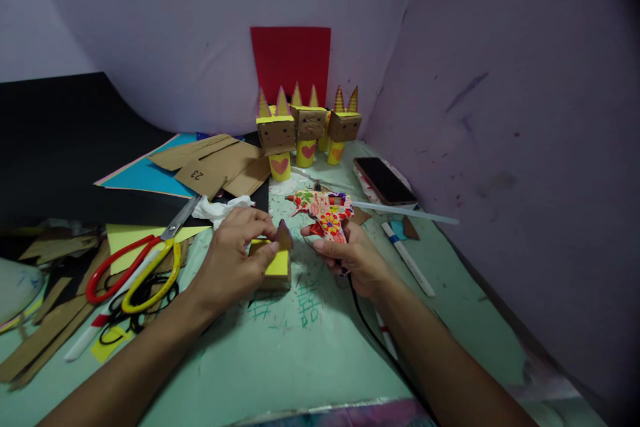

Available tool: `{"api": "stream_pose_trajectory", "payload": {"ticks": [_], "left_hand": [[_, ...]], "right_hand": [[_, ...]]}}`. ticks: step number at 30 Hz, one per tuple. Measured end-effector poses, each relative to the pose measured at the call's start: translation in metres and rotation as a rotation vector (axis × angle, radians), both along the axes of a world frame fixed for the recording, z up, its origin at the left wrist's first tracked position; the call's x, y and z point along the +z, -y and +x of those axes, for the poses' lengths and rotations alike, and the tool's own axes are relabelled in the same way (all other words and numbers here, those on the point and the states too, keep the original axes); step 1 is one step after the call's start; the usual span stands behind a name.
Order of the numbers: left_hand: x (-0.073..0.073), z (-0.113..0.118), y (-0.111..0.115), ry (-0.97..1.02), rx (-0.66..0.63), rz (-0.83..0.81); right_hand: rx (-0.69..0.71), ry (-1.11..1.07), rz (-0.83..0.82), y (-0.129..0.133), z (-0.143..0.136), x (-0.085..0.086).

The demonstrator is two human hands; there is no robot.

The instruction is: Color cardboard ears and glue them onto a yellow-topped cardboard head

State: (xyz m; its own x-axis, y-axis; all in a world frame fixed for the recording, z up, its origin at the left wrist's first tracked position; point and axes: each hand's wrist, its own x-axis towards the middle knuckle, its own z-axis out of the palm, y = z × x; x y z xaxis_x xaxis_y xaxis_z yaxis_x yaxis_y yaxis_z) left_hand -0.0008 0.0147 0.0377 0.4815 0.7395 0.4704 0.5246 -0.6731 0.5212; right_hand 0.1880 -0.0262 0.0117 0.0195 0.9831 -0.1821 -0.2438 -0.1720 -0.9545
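Note:
My right hand (353, 255) is closed round the handle of a flower-patterned hot glue gun (325, 212). Its nozzle points left, and a long clear glue stick (410, 211) sticks out of its back. My left hand (240, 255) is at a small cardboard box (274, 280) with a yellow top. Thumb and fingertips are closed at a small pointed cardboard ear (285, 235) with a purple edge, which stands upright at the box's top. Part of the box is hidden behind my left hand. The gun's nozzle is above the ear, apart from it.
Several box-headed figures (277, 137) with pointed ears stand at the back before a red sheet (293, 60). Scissors (150, 260) and cardboard scraps (55, 327) lie left, cardboard sheets (225, 160) behind them. A phone (385, 180) and a white marker (407, 259) lie right. The gun's black cord (373, 327) runs toward me.

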Motion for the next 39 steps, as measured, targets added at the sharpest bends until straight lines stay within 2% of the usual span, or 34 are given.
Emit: {"api": "stream_pose_trajectory", "payload": {"ticks": [16,25,29,35,39], "left_hand": [[-0.002,0.002,-0.002,-0.017,-0.05,0.019],[-0.001,0.001,-0.001,-0.039,-0.009,-0.009],[0.004,-0.004,-0.001,-0.042,0.007,-0.059],[0.005,-0.022,-0.005,0.084,0.049,-0.141],[0.007,-0.018,0.001,0.07,-0.007,-0.086]], "right_hand": [[-0.011,-0.051,-0.002,0.0,0.0,-0.001],[-0.02,-0.03,-0.016,0.001,-0.001,0.0],[-0.024,-0.035,-0.009,0.0,0.0,-0.002],[-0.018,-0.012,-0.026,0.0,0.0,-0.005],[-0.005,-0.013,-0.024,0.0,-0.001,-0.004]]}}
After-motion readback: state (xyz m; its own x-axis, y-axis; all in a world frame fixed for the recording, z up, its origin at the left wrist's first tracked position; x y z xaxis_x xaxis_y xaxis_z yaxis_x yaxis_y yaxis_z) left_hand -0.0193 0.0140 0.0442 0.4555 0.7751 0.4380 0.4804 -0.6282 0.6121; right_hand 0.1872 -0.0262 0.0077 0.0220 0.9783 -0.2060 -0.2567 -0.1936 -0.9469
